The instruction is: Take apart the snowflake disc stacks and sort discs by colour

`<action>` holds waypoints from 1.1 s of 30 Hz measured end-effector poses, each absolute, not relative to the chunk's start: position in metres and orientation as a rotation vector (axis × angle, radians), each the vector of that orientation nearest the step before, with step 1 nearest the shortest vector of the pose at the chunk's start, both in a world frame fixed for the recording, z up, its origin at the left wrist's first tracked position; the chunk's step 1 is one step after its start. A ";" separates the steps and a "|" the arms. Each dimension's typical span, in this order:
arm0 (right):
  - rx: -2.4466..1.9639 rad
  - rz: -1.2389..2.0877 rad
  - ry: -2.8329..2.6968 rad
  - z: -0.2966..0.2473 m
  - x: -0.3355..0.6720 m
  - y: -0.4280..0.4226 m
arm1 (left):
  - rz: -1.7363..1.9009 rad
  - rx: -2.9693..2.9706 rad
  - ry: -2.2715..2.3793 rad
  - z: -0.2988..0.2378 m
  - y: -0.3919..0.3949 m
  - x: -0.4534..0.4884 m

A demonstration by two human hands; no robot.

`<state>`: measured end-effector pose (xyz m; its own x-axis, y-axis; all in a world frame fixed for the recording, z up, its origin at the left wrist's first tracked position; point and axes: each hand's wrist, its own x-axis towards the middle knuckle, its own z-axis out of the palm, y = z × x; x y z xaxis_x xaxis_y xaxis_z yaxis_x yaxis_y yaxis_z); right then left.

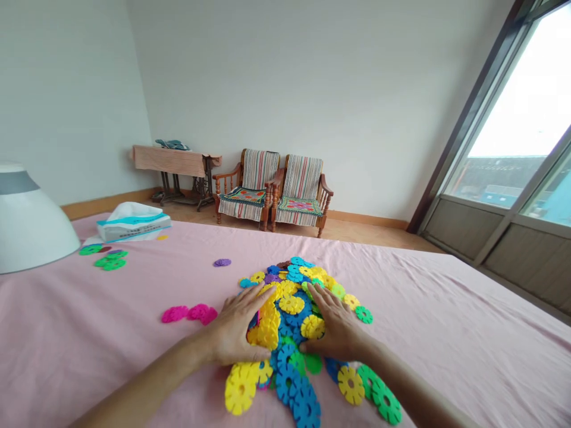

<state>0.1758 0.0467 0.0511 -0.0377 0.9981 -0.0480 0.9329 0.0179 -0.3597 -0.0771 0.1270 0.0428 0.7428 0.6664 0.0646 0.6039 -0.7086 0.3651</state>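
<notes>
A heap of notched plastic snowflake discs point(292, 305) in yellow, blue and green lies before me on the pink cloth. On its left side rests my left hand point(238, 327), thumb and fingers spread around a bunch of yellow discs point(269, 324) without closing on them. My right hand point(336, 326) lies over the heap's right side, fingers stretched forward and thumb pointing inward. Its palm hides some discs. Toward me, overlapping blue discs point(298, 392), yellow discs point(241, 389) and green discs point(386, 401) spill from the pile.
Pink discs point(190, 313) lie left of the heap, a purple stack point(222, 262) beyond, and green discs point(110, 260) farther left. A tissue box point(134, 224) and a white rounded object point(33, 226) stand at the left. Past the pink-covered surface point(446, 309) are two wooden armchairs point(297, 205).
</notes>
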 end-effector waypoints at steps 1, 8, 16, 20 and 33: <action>-1.987 0.401 -2.073 0.051 0.172 0.052 | 0.343 2.614 1.006 0.041 0.128 -0.074; -1.761 0.119 -1.839 0.038 0.139 0.076 | 0.846 2.410 0.957 0.034 0.146 -0.053; -1.425 0.381 -1.473 0.033 0.154 0.095 | 0.978 2.274 0.930 0.058 0.162 -0.024; -1.386 0.456 -1.398 0.033 0.175 0.101 | 0.986 2.238 0.843 0.074 0.160 -0.009; -1.349 0.790 -1.722 0.080 0.234 0.097 | 0.639 2.280 0.864 0.076 0.230 -0.007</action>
<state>0.2343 0.0969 0.0802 -0.1180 0.9711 0.2076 0.4763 0.2388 -0.8462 -0.0070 0.2300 0.0758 0.6702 0.7099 0.2166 0.4146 -0.6001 0.6841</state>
